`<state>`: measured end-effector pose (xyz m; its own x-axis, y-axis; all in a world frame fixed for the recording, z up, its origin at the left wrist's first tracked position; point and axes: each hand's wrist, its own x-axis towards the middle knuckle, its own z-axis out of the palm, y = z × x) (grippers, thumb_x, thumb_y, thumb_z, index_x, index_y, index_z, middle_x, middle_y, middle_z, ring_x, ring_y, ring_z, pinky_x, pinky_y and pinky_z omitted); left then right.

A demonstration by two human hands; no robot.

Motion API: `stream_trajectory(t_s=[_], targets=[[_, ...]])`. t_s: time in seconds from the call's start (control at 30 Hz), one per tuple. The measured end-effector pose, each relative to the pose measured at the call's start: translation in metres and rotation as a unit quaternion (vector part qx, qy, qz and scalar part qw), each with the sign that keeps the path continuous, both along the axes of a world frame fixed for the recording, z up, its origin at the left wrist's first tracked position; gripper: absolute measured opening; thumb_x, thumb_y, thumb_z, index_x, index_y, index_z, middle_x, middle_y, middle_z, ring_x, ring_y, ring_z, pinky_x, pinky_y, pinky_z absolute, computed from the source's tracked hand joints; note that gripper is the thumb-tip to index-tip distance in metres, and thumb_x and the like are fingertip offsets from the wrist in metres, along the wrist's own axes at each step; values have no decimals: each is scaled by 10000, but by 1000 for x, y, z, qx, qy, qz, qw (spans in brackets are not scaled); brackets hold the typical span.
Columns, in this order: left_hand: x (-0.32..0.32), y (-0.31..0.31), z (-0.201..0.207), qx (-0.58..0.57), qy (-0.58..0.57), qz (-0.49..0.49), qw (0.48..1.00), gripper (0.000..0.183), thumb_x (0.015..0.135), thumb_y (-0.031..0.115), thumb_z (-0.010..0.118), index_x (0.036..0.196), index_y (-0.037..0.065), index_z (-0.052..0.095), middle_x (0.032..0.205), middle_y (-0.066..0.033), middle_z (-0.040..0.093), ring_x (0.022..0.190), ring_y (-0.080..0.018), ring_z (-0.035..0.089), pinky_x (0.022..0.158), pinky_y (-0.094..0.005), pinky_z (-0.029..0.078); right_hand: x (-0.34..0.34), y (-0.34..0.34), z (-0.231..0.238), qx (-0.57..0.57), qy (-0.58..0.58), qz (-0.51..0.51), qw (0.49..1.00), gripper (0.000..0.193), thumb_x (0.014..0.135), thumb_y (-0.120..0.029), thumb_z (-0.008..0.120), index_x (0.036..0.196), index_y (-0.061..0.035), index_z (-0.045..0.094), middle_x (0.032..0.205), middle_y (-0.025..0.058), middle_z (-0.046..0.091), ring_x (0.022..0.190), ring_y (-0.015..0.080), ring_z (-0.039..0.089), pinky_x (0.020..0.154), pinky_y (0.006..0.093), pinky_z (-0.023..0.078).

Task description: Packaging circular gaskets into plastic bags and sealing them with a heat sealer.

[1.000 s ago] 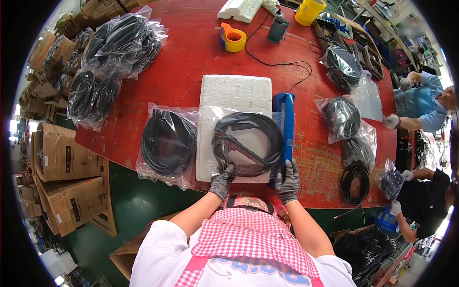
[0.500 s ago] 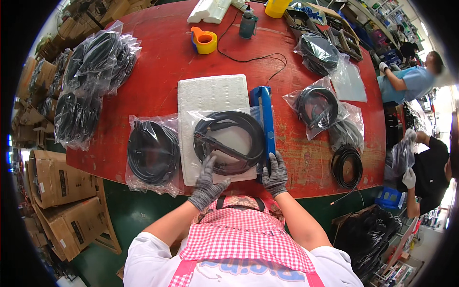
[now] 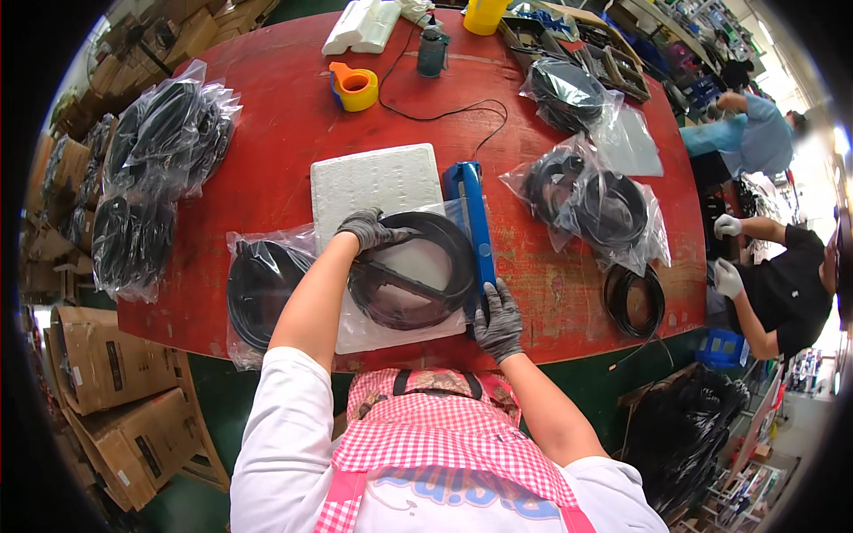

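Observation:
A coil of thick black cable in a clear plastic bag [image 3: 455, 253] lies in front of me, partly on a white foam board [image 3: 378, 182]. My left hand [image 3: 375, 231], in a grey glove, reaches over the coil's far left side, with its fingers curled on the bagged cable. Along the coil's right side stands a long blue bar-shaped device, seemingly a bag sealer [image 3: 475, 222]. My right hand [image 3: 499, 324], also gloved in grey, rests at the near end of this device, fingers stretched and apart. Another bagged cable coil [image 3: 258, 298] sits left of the board, partly behind my left forearm.
Bagged cables [image 3: 160, 147] are piled at the far left of the red table [image 3: 275, 124]. More bagged coils [image 3: 613, 213] and a bare coil [image 3: 635, 302] lie right. Yellow tape [image 3: 357, 89] and a bottle [image 3: 433, 53] stand farther back. Two co-workers are at the right.
My left hand has moved from the coil's near left side to its far left edge. The right hand stays by the blue device. The view has shifted slightly.

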<state>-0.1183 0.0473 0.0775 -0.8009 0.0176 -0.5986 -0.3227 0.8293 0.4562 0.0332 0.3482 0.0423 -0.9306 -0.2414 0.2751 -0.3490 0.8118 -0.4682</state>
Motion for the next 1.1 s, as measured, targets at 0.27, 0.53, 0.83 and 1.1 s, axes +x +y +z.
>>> stream_trajectory(t_s=[0.27, 0.53, 0.83, 1.1], targets=[[0, -11, -11, 129, -70, 56, 987, 772, 502, 449, 799, 1054, -18, 528, 763, -87, 588, 627, -181, 537, 557, -303, 441, -10, 1, 53, -382, -279, -41, 880, 435, 780, -154, 560, 1192, -83, 441, 1123, 132, 500, 914, 214, 537, 800, 341, 445], [73, -30, -19, 254, -27, 71, 964, 537, 573, 241, 793, 984, 29, 521, 776, -67, 604, 646, -118, 562, 556, -256, 461, 81, 18, -47, -419, -561, -213, 682, 288, 772, -329, 605, 917, -86, 547, 844, 61, 585, 725, 132, 541, 643, 273, 456], [225, -61, 12, 437, 135, 251, 853, 447, 613, 113, 739, 986, 72, 496, 843, -55, 575, 805, -136, 540, 697, -272, 465, 96, -91, 26, -557, -603, -113, 560, 411, 781, -343, 613, 1055, -70, 478, 1012, 61, 531, 911, 216, 520, 762, 363, 454], [252, -177, 80, 573, 182, 458, 655, 298, 695, 152, 715, 927, 71, 546, 817, 2, 576, 725, -78, 534, 645, -216, 446, -4, -240, 71, -491, -550, 92, 669, 303, 787, -250, 614, 995, -38, 552, 792, -1, 563, 697, 105, 516, 605, 256, 427]])
